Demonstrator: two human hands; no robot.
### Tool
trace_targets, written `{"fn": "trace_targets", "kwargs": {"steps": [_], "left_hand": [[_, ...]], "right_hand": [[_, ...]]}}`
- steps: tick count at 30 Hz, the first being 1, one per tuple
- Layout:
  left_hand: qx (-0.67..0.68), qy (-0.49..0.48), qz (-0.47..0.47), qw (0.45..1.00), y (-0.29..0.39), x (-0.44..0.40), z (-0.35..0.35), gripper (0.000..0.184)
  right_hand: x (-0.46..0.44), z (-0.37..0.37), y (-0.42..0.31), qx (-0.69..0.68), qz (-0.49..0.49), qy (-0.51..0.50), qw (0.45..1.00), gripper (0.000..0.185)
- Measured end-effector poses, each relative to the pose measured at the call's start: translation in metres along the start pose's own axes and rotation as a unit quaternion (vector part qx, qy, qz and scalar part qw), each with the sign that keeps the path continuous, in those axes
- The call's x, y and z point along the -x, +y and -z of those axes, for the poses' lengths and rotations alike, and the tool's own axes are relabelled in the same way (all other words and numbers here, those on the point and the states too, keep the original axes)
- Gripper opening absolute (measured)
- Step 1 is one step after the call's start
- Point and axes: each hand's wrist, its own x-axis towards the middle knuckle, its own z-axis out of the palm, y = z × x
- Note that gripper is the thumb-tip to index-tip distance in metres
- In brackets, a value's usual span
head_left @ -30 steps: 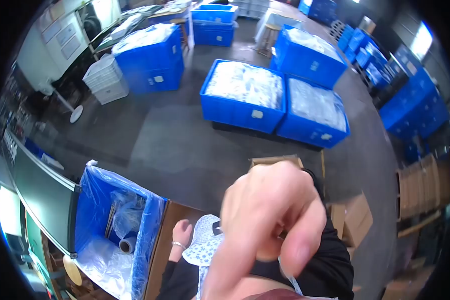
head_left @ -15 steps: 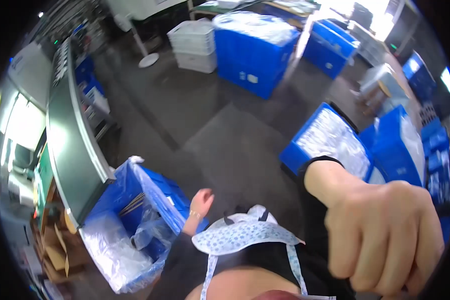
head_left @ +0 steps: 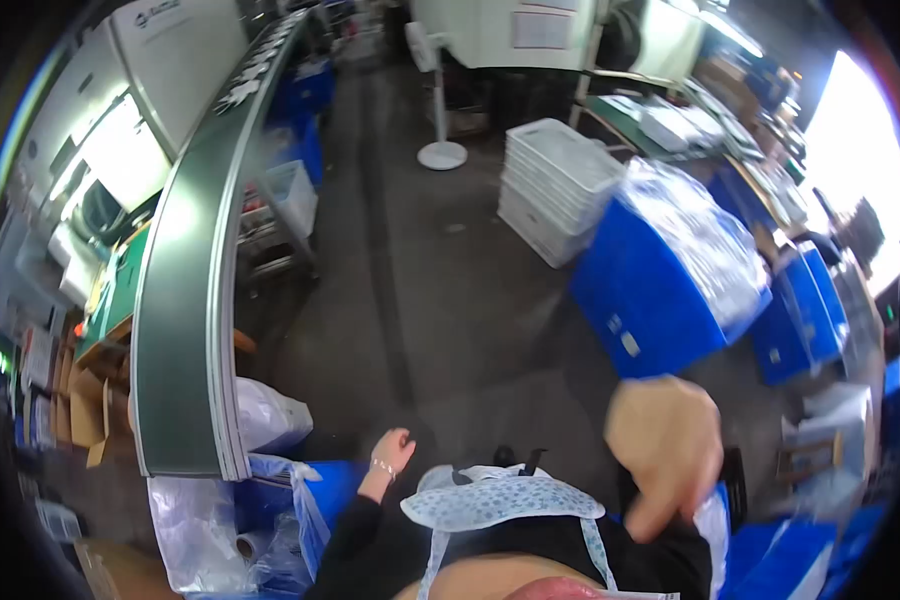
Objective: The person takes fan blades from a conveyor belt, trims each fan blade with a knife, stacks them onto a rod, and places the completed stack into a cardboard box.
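Observation:
My left hand [head_left: 394, 452], with a bracelet at the wrist, is low in the view, just right of the plastic-lined blue bin [head_left: 338, 488] at the conveyor's end. Its fingers are curled together, and whether they hold anything is too small to tell. On the right, my right hand [head_left: 665, 445] is raised close to the camera and blurred. Its fingers are smeared by motion, so its grip cannot be made out. Between the hands hangs a white face mask [head_left: 505, 502] with a blue flower pattern, below my chin.
A green conveyor belt [head_left: 192, 300] runs along the left, with small white items at its far end. Stacked white crates [head_left: 555, 190] and a large blue bin [head_left: 640, 290] of plastic-wrapped goods stand at right. A white stand [head_left: 442, 154] is ahead.
The view has swung left, bringing the conveyor closer to the middle and the blue bins to the right. My right hand has moved from large in front of the camera to farther off and blurred.

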Motion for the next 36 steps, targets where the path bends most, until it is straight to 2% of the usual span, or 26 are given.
{"fn": "trace_targets", "kwargs": {"steps": [1, 2, 4, 5, 7, 8, 9, 10, 11, 12, 13, 14, 15, 16, 17, 18, 20, 22, 25, 29, 31, 32, 33, 34, 35, 36], "left_hand": [[0.052, 0.020, 0.055, 0.997, -0.013, 0.000, 0.006, 0.033], [0.098, 0.044, 0.108, 0.988, -0.023, 0.003, 0.012, 0.036], [0.155, 0.109, 0.225, 0.956, -0.060, 0.002, 0.009, 0.037], [0.154, 0.147, 0.290, 0.933, -0.051, -0.002, 0.025, 0.035], [0.159, 0.161, 0.396, 0.890, -0.104, -0.026, 0.013, 0.034], [0.192, 0.167, 0.421, 0.871, -0.129, -0.053, 0.007, 0.034], [0.221, 0.175, 0.442, 0.851, -0.152, -0.087, 0.018, 0.034], [0.189, 0.173, 0.436, 0.863, -0.149, -0.138, 0.045, 0.035], [0.213, 0.195, 0.388, 0.875, -0.158, -0.193, 0.063, 0.036], [0.160, 0.196, 0.373, 0.893, -0.145, -0.253, 0.097, 0.036], [0.116, 0.201, 0.351, 0.907, -0.118, -0.332, 0.140, 0.037], [0.105, 0.163, 0.324, 0.926, -0.099, -0.409, 0.177, 0.034], [0.067, 0.165, 0.192, 0.965, -0.094, -0.487, 0.202, 0.030], [0.027, 0.125, 0.143, 0.982, -0.045, -0.564, 0.254, 0.029], [0.084, 0.152, 0.070, 0.982, -0.013, -0.634, 0.289, 0.030], [0.114, 0.124, 0.028, 0.985, 0.012, -0.705, 0.322, 0.032], [0.078, 0.085, -0.068, 0.991, 0.038, -0.839, 0.367, 0.032], [0.002, 0.086, -0.133, 0.987, 0.050, -0.951, 0.399, 0.030], [0.104, 0.136, -0.121, 0.978, 0.025, -1.071, 0.412, 0.029], [0.035, 0.080, 0.074, 0.993, -0.080, -1.134, 0.423, 0.037], [0.041, 0.020, 0.157, 0.987, -0.127, -1.127, 0.435, 0.043], [0.146, 0.076, 0.259, 0.952, -0.146, -1.120, 0.431, 0.046], [0.147, 0.072, 0.298, 0.941, -0.162, -1.119, 0.437, 0.046], [0.130, 0.086, 0.379, 0.912, -0.169, -1.116, 0.439, 0.046], [0.096, 0.086, 0.406, 0.905, -0.197, -1.121, 0.429, 0.047], [0.281, 0.062, 0.520, 0.804, -0.210, -1.140, 0.435, 0.048]], "right_hand": [[0.016, 0.055, 0.045, -0.033, -0.013, 0.057, 0.998, 0.032], [0.023, 0.105, 0.092, -0.019, -0.132, 0.148, 0.980, 0.032], [0.038, 0.206, 0.186, -0.061, -0.355, 0.339, 0.869, 0.032], [0.060, 0.256, 0.261, -0.009, -0.355, 0.360, 0.863, 0.030], [0.154, 0.336, 0.391, 0.160, -0.515, 0.330, 0.775, 0.034], [0.250, 0.362, 0.454, 0.437, -0.437, 0.197, 0.761, 0.034], [0.298, 0.377, 0.456, 0.443, -0.620, 0.037, 0.646, 0.034], [0.385, 0.386, 0.471, 0.455, -0.669, -0.048, 0.586, 0.030], [0.460, 0.381, 0.469, 0.413, -0.752, -0.018, 0.514, 0.025], [0.552, 0.364, 0.458, 0.423, -0.753, -0.075, 0.498, 0.019], [0.527, 0.361, 0.411, 0.430, -0.749, -0.234, 0.447, 0.016], [0.581, 0.343, 0.383, 0.290, -0.842, -0.147, 0.430, 0.013], [0.592, 0.325, 0.348, 0.291, -0.832, -0.104, 0.460, 0.009], [0.601, 0.308, 0.313, 0.289, -0.820, -0.063, 0.490, 0.011], [0.643, 0.271, 0.287, 0.261, -0.879, 0.084, 0.390, 0.016], [0.635, 0.273, 0.279, 0.197, -0.923, 0.158, 0.290, 0.015], [0.621, 0.336, 0.309, 0.110, -0.959, 0.179, 0.192, 0.012], [0.629, 0.413, 0.364, 0.081, -0.963, 0.177, 0.185, 0.011], [0.646, 0.561, 0.471, 0.090, -0.950, 0.134, 0.268, 0.009], [0.639, 0.822, 0.643, 0.188, -0.879, -0.003, 0.438, 0.009], [0.629, 0.984, 0.748, 0.344, -0.760, -0.142, 0.533, 0.011], [0.625, 1.069, 0.801, 0.445, -0.677, -0.176, 0.559, 0.012], [0.622, 1.159, 0.859, 0.540, -0.597, -0.147, 0.574, 0.013], [0.605, 1.244, 0.921, 0.451, -0.624, 0.140, 0.623, 0.016], [0.518, 1.330, 0.950, 0.359, -0.714, 0.161, 0.579, 0.024], [0.498, 1.401, 1.000, 0.222, -0.706, 0.313, 0.595, 0.036]]}}
